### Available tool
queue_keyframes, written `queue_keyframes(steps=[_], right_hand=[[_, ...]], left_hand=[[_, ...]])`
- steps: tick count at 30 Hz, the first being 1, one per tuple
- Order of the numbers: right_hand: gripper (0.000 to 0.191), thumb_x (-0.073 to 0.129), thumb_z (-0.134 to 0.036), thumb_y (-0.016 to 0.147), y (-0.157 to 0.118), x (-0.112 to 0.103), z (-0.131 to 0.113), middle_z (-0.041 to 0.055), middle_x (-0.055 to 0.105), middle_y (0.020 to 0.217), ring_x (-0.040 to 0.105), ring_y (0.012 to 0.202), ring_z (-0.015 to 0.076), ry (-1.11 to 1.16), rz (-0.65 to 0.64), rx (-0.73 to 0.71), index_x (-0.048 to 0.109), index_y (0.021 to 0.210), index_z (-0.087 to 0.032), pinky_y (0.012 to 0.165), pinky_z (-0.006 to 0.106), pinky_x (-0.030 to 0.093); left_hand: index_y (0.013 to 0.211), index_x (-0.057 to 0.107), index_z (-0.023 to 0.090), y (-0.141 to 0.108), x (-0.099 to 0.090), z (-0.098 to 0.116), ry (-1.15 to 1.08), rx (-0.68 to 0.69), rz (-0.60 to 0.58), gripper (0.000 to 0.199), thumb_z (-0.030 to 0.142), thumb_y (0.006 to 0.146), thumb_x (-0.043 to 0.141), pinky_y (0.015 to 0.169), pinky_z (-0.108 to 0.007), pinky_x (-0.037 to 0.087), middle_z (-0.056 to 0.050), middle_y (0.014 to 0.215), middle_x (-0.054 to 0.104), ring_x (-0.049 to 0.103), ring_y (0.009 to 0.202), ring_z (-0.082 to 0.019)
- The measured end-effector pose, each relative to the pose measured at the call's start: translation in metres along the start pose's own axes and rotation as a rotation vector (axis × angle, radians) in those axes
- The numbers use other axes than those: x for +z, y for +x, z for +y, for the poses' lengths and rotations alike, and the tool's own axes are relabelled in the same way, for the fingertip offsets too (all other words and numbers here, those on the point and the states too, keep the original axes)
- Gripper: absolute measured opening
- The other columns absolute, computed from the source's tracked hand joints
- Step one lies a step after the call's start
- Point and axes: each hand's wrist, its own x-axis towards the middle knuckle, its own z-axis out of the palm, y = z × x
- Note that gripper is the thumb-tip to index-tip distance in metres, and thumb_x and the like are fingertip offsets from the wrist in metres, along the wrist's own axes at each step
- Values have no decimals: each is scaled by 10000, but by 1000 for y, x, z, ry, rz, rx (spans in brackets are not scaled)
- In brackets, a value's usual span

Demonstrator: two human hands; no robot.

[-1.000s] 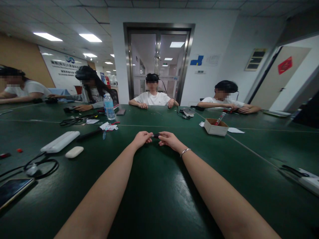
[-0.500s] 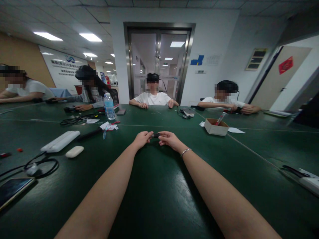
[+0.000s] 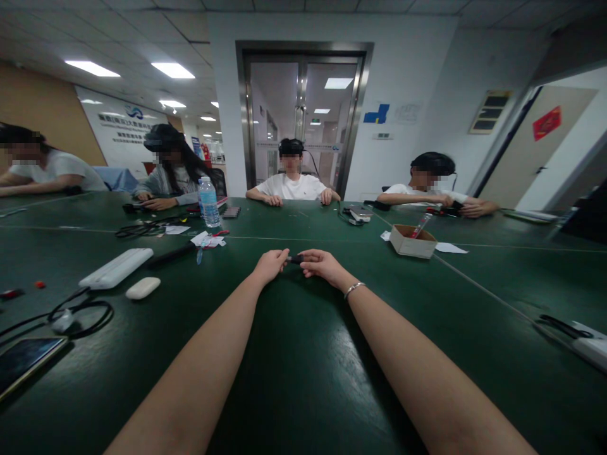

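A small black object [image 3: 296, 259] with a metallic left end is held between my two hands, above the green table [image 3: 303, 354]. My left hand [image 3: 272, 266] pinches its left end with thumb and fingertips. The fingers of my right hand [image 3: 323, 265] are closed round its right end, and a silver bracelet [image 3: 354, 289] circles that wrist. What exactly the object is cannot be made out.
On the left lie a white power bank [image 3: 116, 268], a white case [image 3: 143, 288], a phone [image 3: 28, 363] and black cables [image 3: 95, 321]. Farther back stand a water bottle [image 3: 208, 203] and, to the right, an open box [image 3: 412, 242]. Several people sit around the table.
My hands stay nearly in place, with slightly more of the black object showing between them. Across the table at the left, a person's outstretched hand has drawn back toward their other hand.
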Motion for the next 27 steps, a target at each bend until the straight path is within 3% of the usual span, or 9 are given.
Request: queue_keyframes(steps=[9,15,20,27], right_hand=[[345,696,-51,664,-1,3,-2,45,643,835,586,524,63,-80,-13,-21,597,987,-122,504,157,537],[358,708,-54,644,1,3,0,50,634,865,580,516,57,-102,-1,-39,592,976,-124,491,152,532],[364,718,-46,623,1,4,1,53,628,895,578,505,56,-113,13,-51,584,952,-127,472,152,526],[343,703,-45,649,1,5,0,42,639,832,570,498,57,-109,19,-38,582,959,-124,471,149,521]], left_hand=[[486,532,175,-10,-6,13,183,-26,14,563,515,836,249,522,-270,305,-37,480,542,489,475,-159],[574,611,162,-12,-6,21,293,-89,115,519,474,833,288,574,-277,331,-93,588,609,562,614,-204],[665,648,141,-10,-4,19,347,-113,116,526,454,845,264,601,-281,361,-127,727,646,588,690,-223],[629,639,160,-10,-3,17,319,-130,92,554,472,850,238,568,-280,341,-102,639,622,569,630,-221]])
